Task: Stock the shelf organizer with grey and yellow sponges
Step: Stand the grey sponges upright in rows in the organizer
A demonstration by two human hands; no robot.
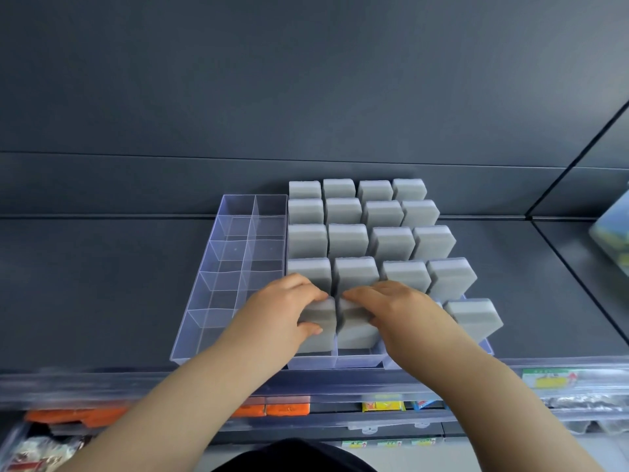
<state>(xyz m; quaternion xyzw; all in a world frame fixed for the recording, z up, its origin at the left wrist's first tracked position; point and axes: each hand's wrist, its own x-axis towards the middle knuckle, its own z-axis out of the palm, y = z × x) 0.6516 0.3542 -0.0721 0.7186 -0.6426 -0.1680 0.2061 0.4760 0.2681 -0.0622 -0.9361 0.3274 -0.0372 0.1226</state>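
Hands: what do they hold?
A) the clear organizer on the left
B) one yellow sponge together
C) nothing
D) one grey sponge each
D: the left hand curls round the left sponge, the right hand round the right sponge, both grey, in the front row.

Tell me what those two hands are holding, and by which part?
The left hand grips one front-row grey sponge, the right hand the neighbouring sponge, each by the top end, fingers over it.
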